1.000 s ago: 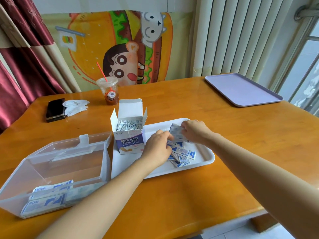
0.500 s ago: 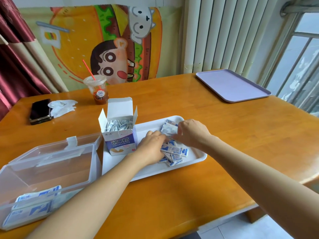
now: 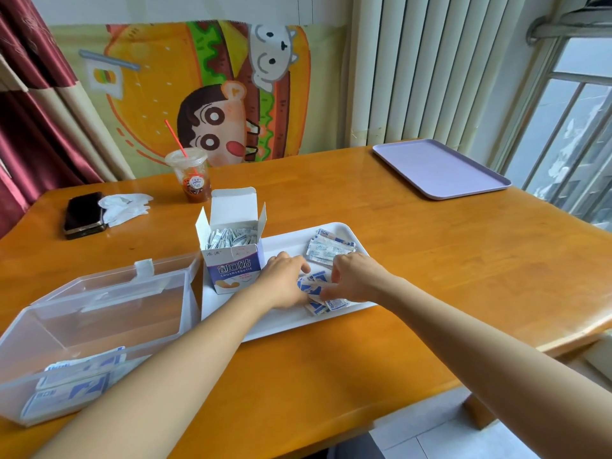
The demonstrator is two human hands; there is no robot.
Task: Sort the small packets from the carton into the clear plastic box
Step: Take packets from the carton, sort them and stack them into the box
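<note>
An open white-and-blue carton [image 3: 231, 260] stands on the left of a white tray [image 3: 284, 326], full of small packets [image 3: 231, 236]. Loose blue-and-white packets [image 3: 316, 286] lie in a pile on the tray between my hands. My left hand [image 3: 284, 283] lies knuckles-up on the pile, its fingers curled onto packets. My right hand [image 3: 359, 276] pinches a packet at the pile's right side. A neat stack of packets [image 3: 329, 248] lies at the tray's far right, apart from both hands. The clear plastic box [image 3: 99, 326] sits open at the left with packets [image 3: 76, 382] along its near wall.
A wooden table [image 3: 430, 276] carries everything. A lilac tray [image 3: 437, 167] lies at the far right. A plastic cup with a red straw [image 3: 192, 175], a black phone [image 3: 82, 215] and a crumpled tissue [image 3: 124, 205] sit at the far left. The table's edge runs near right.
My right hand has set its stack of packets down at the tray's far right and come back to the pile. My left hand stayed on the pile.
</note>
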